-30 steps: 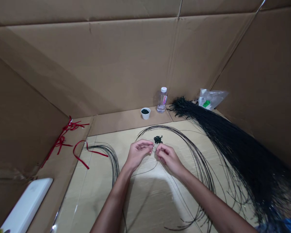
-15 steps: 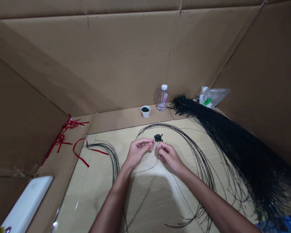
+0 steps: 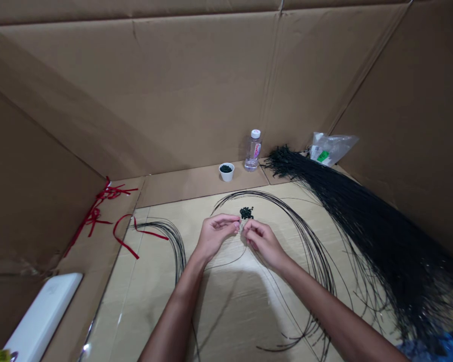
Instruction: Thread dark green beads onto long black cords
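Note:
My left hand [image 3: 219, 232] is closed in a pinch, its fingertips near those of my right hand [image 3: 261, 238]. Whatever the left fingertips hold is too small to make out. The right hand pinches a thin dark cord [image 3: 241, 255], which curves down and off to the left beneath the hands. Just beyond the fingertips lies a small pile of dark green beads [image 3: 246, 213]. Around the right forearm curves a loose bundle of dark cords [image 3: 300, 221]. Another bundle of cords [image 3: 175, 241] bends beside the left forearm.
A white cup [image 3: 226, 173] of dark beads and a bottle [image 3: 252, 152] stand at the back. A thick heap of black cords [image 3: 355, 216] covers the right side, near a plastic bag [image 3: 330, 150]. Red ribbons [image 3: 126, 236] and a white box-like object [image 3: 45, 314] are left. Cardboard walls [image 3: 204, 90] surround the table.
The hands stay almost in place, with only slight finger movement. The whole view has shifted very slightly.

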